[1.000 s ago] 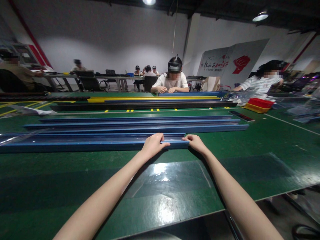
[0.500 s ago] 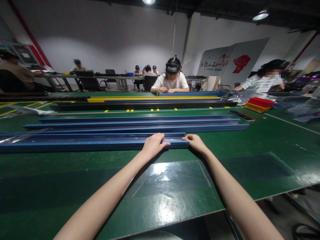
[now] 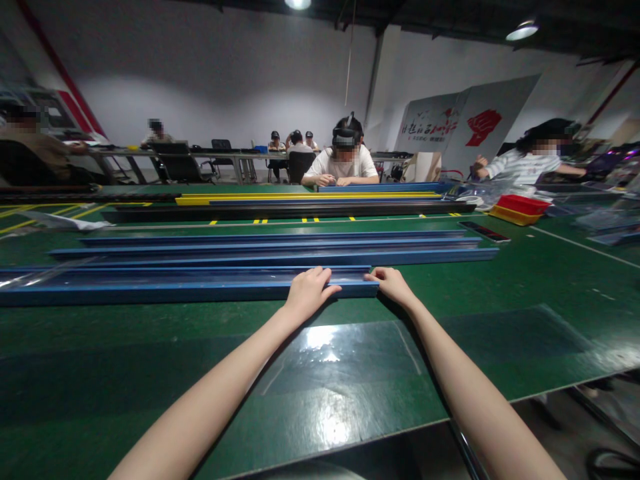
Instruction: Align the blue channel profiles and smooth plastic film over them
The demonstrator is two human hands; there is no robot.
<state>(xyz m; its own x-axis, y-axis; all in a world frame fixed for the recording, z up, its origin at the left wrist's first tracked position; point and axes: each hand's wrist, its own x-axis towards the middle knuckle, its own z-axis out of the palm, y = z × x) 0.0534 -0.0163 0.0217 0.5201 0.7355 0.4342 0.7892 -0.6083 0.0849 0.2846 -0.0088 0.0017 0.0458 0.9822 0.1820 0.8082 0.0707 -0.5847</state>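
A long blue channel strip (image 3: 200,292) lies across the green table, running out of view at the left. Clear film shows inside its trough. Near its right end, my left hand (image 3: 309,291) grips across the channel, the fingers reaching over into the trough and the thumb along the near wall. My right hand (image 3: 393,285) is closed at the very end of the same strip, with thumb and fingertips on its edge. Whether the right fingertips also pinch the film cannot be seen. Just behind lie more blue channel strips (image 3: 410,256), parallel to it.
Transparent sheets (image 3: 345,353) lie flat on the table (image 3: 240,427) before me. Farther back are yellow strips (image 3: 300,198), a black strip (image 3: 280,212), a phone (image 3: 486,231) and red and yellow trays (image 3: 520,208). A co-worker (image 3: 345,160) sits opposite; another is at the right.
My hands stay on the blue channel strip with almost no movement. At the right, the co-worker in the striped top has raised one hand and stretched the other arm outward.
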